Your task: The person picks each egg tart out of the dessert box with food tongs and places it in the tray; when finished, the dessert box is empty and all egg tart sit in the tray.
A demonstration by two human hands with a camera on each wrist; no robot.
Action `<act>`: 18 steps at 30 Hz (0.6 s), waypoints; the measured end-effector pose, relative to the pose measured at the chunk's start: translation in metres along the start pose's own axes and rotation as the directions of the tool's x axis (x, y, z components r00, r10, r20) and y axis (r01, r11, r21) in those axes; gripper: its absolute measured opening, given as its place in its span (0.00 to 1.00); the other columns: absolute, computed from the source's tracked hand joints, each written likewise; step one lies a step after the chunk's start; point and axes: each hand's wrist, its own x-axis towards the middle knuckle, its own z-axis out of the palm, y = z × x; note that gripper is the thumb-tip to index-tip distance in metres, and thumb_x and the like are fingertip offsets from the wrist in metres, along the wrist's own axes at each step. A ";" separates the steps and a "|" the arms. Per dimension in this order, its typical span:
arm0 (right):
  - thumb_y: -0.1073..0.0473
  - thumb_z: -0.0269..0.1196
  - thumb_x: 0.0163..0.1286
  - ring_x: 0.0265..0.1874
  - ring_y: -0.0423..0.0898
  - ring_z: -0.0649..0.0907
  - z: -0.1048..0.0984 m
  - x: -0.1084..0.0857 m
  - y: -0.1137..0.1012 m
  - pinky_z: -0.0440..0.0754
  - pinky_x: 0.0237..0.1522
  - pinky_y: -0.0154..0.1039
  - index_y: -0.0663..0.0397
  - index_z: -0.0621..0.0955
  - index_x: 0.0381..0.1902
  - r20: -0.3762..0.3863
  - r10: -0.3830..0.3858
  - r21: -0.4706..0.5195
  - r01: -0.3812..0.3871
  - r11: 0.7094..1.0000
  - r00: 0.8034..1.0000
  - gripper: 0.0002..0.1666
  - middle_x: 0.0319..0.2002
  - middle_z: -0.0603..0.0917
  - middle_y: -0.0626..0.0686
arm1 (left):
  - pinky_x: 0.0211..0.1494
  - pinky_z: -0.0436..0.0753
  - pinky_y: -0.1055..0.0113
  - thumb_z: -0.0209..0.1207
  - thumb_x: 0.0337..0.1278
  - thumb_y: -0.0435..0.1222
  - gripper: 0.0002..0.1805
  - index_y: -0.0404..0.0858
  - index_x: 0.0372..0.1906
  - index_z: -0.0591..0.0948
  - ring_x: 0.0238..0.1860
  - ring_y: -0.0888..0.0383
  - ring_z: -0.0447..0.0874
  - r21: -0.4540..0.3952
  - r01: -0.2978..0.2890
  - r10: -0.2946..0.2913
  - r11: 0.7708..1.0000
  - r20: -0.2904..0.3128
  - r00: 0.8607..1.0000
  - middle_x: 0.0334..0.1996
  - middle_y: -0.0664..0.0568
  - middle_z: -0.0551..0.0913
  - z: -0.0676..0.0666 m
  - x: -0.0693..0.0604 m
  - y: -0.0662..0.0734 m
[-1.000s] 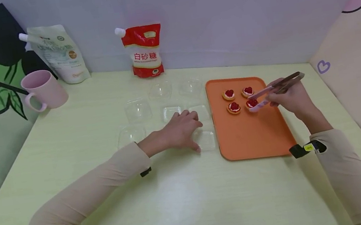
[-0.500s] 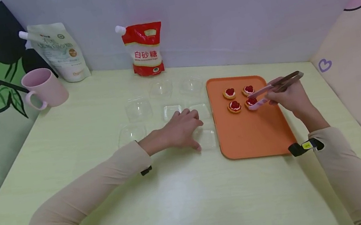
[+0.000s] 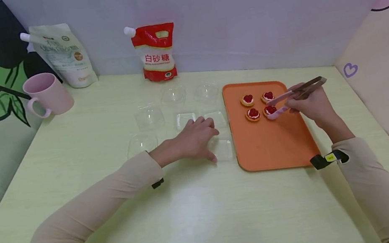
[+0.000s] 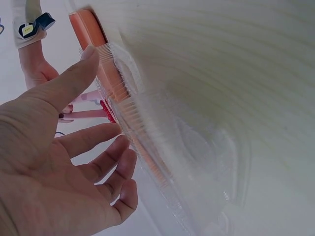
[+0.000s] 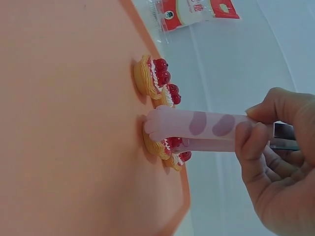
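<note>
In the head view, my right hand (image 3: pixel 312 105) grips a pair of tongs (image 3: pixel 311 88) with pale pink tips. Those tips stand around the near right tart (image 3: pixel 270 111), one of several small red-topped tarts on the orange tray (image 3: pixel 271 147). The right wrist view has the pink tongs (image 5: pixel 197 125) partly covering that tart (image 5: pixel 156 147), which sits on the tray. My left hand (image 3: pixel 197 140) is spread beside a clear plastic container (image 3: pixel 223 150), left of the tray. Seen from the left wrist, the thumb touches the ridged container edge (image 4: pixel 113 73), with the fingers loosely bent along it.
Several other clear plastic containers (image 3: pixel 149 118) stand left of and behind my left hand. At the back of the table (image 3: pixel 180 225) are a red sugar pouch (image 3: pixel 156 55), a white pouch (image 3: pixel 66 59) and a pink mug (image 3: pixel 49 95).
The tongs' tips have shifted very slightly at the near right tart. Both hands otherwise keep their places; the head view has tilted a little.
</note>
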 end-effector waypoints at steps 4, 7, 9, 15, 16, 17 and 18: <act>0.70 0.64 0.66 0.18 0.34 0.85 -0.001 -0.001 -0.002 0.84 0.26 0.31 0.71 0.77 0.53 -0.007 0.010 -0.027 -0.010 1.000 1.000 0.18 0.28 0.87 0.43 | 0.53 0.66 0.58 0.77 0.42 0.53 0.41 0.40 0.63 0.79 0.56 0.51 0.68 0.004 0.002 -0.002 1.000 0.001 1.000 0.56 0.50 0.74 0.000 0.000 0.000; 0.70 0.64 0.66 0.18 0.35 0.85 -0.002 -0.002 -0.004 0.84 0.26 0.31 0.73 0.77 0.53 -0.002 0.007 -0.022 -0.007 1.000 1.000 0.19 0.28 0.87 0.44 | 0.53 0.66 0.58 0.77 0.42 0.53 0.41 0.40 0.63 0.79 0.56 0.50 0.68 0.006 0.002 -0.002 1.000 -0.001 1.000 0.56 0.50 0.74 0.001 0.000 0.000; 0.69 0.64 0.66 0.18 0.35 0.85 -0.003 -0.002 -0.004 0.84 0.26 0.31 0.74 0.76 0.54 0.004 0.010 -0.018 -0.010 1.000 1.000 0.20 0.27 0.86 0.41 | 0.53 0.66 0.58 0.77 0.42 0.53 0.41 0.40 0.63 0.79 0.56 0.50 0.68 0.008 -0.001 0.001 1.000 -0.004 1.000 0.56 0.50 0.74 0.001 -0.001 0.000; 0.67 0.65 0.66 0.18 0.35 0.85 -0.008 -0.004 -0.005 0.84 0.26 0.31 0.73 0.76 0.55 0.011 0.005 -0.015 -0.005 1.000 1.000 0.21 0.27 0.86 0.38 | 0.53 0.66 0.58 0.77 0.42 0.53 0.41 0.40 0.63 0.79 0.56 0.50 0.68 0.014 -0.006 0.006 1.000 -0.010 1.000 0.56 0.50 0.74 0.001 -0.001 0.000; 0.67 0.65 0.66 0.18 0.35 0.85 -0.008 -0.004 -0.006 0.83 0.26 0.31 0.73 0.76 0.54 0.006 -0.004 -0.009 0.004 1.000 1.000 0.21 0.27 0.86 0.39 | 0.53 0.66 0.58 0.77 0.42 0.53 0.41 0.40 0.63 0.79 0.56 0.50 0.68 0.015 -0.006 0.006 1.000 -0.009 1.000 0.56 0.50 0.74 0.001 -0.001 0.000; 0.67 0.65 0.66 0.18 0.36 0.85 -0.009 -0.005 -0.006 0.83 0.25 0.31 0.73 0.76 0.54 -0.003 -0.014 -0.001 0.014 1.000 1.000 0.21 0.28 0.86 0.39 | 0.53 0.66 0.58 0.77 0.42 0.53 0.41 0.40 0.63 0.79 0.56 0.50 0.68 0.017 -0.005 0.005 1.000 -0.011 1.000 0.56 0.50 0.74 0.001 -0.001 0.000; 0.68 0.65 0.65 0.18 0.36 0.85 -0.010 -0.005 -0.007 0.83 0.25 0.30 0.73 0.76 0.53 -0.013 -0.022 0.010 0.022 1.000 1.000 0.20 0.28 0.86 0.39 | 0.53 0.66 0.58 0.77 0.42 0.53 0.41 0.40 0.63 0.79 0.56 0.50 0.68 0.017 -0.004 0.004 1.000 -0.010 1.000 0.56 0.50 0.74 0.001 0.000 0.000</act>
